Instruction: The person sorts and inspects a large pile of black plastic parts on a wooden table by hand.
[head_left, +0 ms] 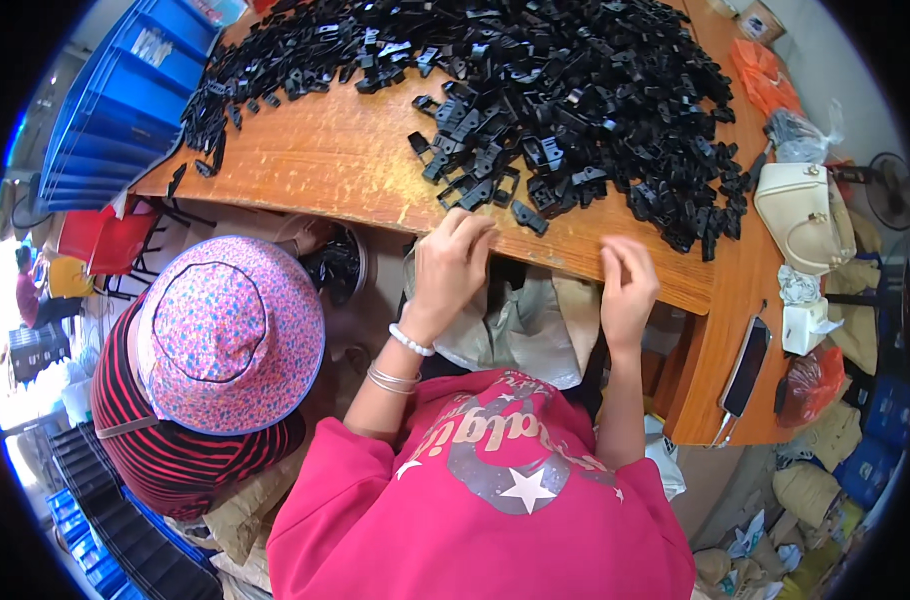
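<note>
A big heap of small black plastic parts (535,80) covers the far part of the wooden table (315,165). My left hand (450,265), with bracelets on the wrist, rests with bent fingers on the table's near edge, close to a single black part (528,215). My right hand (627,285) is curled at the same edge, a little to the right. Whether either hand holds anything is hidden by the fingers. A grey-beige sack (520,325) hangs below the edge between both hands.
Another person in a pink flowered hat (225,330) and a striped top sits close on my left. Blue crates (125,90) stand at the back left. A white handbag (800,215), a phone (745,365) and plastic bags (810,385) crowd the table's right side.
</note>
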The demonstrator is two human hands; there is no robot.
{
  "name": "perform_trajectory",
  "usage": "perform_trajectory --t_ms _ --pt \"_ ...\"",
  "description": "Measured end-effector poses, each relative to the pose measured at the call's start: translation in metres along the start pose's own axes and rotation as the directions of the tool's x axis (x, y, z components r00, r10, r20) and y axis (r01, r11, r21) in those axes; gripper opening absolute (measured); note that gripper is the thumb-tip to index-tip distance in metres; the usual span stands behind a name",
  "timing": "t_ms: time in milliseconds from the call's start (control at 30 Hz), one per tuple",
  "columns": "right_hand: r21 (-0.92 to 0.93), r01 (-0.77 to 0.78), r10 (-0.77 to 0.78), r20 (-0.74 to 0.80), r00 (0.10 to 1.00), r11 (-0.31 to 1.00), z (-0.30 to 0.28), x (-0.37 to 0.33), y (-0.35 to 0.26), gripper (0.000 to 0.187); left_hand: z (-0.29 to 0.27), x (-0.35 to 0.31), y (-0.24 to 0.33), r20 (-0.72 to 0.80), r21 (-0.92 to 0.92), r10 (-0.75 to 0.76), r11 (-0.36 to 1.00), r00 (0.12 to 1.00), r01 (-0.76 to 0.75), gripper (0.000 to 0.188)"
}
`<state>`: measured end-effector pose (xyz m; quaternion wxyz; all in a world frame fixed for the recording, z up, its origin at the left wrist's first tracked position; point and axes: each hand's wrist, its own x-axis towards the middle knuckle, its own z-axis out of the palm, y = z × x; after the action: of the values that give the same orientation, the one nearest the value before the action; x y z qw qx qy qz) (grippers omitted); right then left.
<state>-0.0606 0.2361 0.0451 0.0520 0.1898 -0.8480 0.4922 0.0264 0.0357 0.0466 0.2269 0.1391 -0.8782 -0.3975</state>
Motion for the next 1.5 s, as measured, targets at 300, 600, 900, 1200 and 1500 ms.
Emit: perform_trajectory --t_ms 300,600,900,1200,1500 --pt "-0.519 0.002 -0.154 -0.250 0.956 0.855 -0.033 0.060 0.094 0.035 0.026 0.024 0.013 0.264 0.232 0.118 0.956 0.957 -0.182 0.029" --pt "-0.413 0.002 -0.078 -0.168 0.983 0.911 0.008 0.037 0.053 0.034 0.028 0.007 0.021 0.328 0.195 0.066 0.971 0.942 -0.136 0.024" --pt "-0.386 -0.158 0.063 -0.248 0.967 0.909 0.010 0.058 0.039 0.017 0.024 -0.004 0.030 0.097 -0.005 0.290 0.957 0.952 -0.291 0.027" --pt "-0.046 0.258 -0.261 -0.250 0.932 0.965 -0.004 0.038 0.008 0.015 0.012 -0.022 0.035 0.309 -0.387 -0.139 0.885 0.941 0.258 0.022" --pt "0.151 0.418 -0.441 0.191 0.877 0.896 -0.021 -0.007 -0.035 0.022 0.002 -0.026 0.051 0.391 -0.438 -0.161 0.834 0.906 0.337 0.029"
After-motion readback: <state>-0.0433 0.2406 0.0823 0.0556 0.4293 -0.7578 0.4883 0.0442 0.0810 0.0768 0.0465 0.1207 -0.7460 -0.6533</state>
